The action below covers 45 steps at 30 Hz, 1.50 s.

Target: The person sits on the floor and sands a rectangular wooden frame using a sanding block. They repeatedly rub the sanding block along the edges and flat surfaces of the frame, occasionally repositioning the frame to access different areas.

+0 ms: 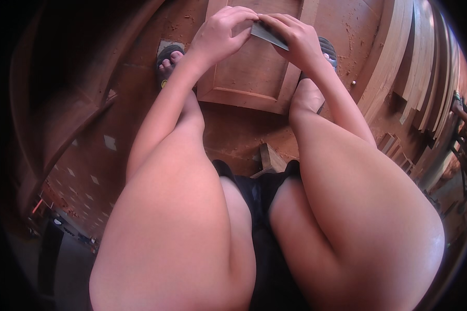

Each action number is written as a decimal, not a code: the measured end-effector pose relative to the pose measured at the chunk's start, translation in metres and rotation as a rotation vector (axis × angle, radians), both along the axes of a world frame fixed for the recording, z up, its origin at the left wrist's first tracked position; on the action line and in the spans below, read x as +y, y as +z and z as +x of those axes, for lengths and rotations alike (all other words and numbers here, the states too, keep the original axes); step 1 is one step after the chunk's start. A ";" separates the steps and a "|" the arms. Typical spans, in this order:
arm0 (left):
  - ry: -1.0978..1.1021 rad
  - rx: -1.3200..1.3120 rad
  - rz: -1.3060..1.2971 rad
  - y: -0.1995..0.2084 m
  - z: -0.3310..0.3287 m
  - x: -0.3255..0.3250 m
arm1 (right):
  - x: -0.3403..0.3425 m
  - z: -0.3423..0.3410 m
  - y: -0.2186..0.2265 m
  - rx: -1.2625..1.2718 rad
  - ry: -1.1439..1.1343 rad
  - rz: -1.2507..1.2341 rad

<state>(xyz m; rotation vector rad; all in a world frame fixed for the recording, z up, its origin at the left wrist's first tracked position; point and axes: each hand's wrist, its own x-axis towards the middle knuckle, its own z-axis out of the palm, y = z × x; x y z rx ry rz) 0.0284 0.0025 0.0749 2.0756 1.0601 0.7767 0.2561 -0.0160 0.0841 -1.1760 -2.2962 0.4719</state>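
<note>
A thin, flat grey piece with a straight edge is held above a framed wooden panel; whether it is a metal scraper or a folded sheet cannot be told. My right hand is closed around its right side, fingers across the top. At its left end, my left hand pinches with curved fingers and thumb, its fingertips meeting those of the right. The panel lies flat between my sandalled feet, with a raised frame around a reddish-brown centre. Its far end runs out of view.
Long wooden boards are stacked along the right, with short wood pieces by their near end. A small wood block rests on the floor between my legs. Dark wooden furniture parts stand at the left. Shavings litter the tiled floor.
</note>
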 end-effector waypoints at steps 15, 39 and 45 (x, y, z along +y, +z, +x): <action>-0.310 0.143 -0.785 0.017 -0.015 0.000 | -0.057 -0.015 -0.016 0.259 0.079 -0.516; -0.303 0.184 -0.831 0.020 -0.020 0.004 | -0.034 -0.014 0.002 0.061 0.202 -0.614; -0.084 0.038 -0.701 0.009 -0.019 -0.003 | -0.007 -0.010 0.001 0.049 0.085 -0.501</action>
